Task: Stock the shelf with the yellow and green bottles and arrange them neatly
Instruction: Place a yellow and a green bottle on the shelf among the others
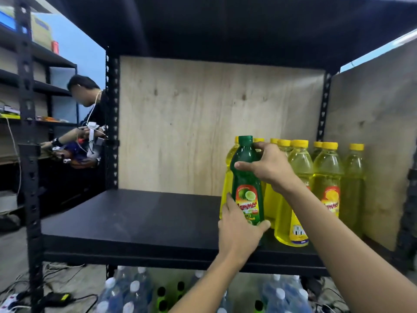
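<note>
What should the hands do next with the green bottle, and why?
Probably set the green bottle down upright just left of the yellow bottles. Both hands hold it: the right hand near its cap, the left hand at its base, and the black shelf is bare on that side.

Green bottle (246, 177) with red-yellow label, yellow-capped yellow bottles (327, 177), black shelf (135, 220)

Upright green bottle (246, 178) beside yellow bottles (327, 175) grouped at right of black shelf (135, 218)
</note>
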A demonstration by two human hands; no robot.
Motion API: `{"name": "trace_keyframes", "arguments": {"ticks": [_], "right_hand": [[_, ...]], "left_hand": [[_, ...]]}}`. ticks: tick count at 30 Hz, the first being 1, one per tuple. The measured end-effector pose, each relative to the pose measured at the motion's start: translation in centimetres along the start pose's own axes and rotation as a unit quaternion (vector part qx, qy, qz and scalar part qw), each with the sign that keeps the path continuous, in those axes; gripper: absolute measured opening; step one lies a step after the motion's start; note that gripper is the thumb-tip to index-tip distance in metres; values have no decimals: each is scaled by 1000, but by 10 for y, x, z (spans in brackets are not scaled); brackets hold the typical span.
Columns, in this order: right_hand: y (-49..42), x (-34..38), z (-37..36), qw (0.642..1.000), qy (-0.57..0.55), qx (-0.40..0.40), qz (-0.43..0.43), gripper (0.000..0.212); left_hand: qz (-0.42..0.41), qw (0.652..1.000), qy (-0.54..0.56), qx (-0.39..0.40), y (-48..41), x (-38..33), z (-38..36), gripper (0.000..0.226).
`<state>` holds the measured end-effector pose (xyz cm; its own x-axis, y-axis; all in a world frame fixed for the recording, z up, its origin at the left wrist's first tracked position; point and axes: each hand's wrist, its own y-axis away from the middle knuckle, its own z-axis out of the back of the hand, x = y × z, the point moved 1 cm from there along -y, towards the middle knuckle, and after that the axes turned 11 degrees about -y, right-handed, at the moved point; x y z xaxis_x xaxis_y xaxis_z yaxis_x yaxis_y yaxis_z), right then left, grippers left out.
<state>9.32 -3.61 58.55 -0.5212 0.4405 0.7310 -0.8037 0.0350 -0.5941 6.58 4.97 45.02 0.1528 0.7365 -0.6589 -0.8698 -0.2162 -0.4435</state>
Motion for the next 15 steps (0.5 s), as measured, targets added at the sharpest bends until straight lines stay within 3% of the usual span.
{"name": "trace_keyframes", "arguments": {"ticks": [6, 15], "right_hand": [[8, 30, -29, 997, 40, 12, 61, 76], [-3, 88, -118, 985, -85, -8, 148, 71]], "left_hand": [[5, 998, 38, -40, -6, 14, 20, 93], [-35, 987, -29, -153, -71, 89, 107, 97]]}}
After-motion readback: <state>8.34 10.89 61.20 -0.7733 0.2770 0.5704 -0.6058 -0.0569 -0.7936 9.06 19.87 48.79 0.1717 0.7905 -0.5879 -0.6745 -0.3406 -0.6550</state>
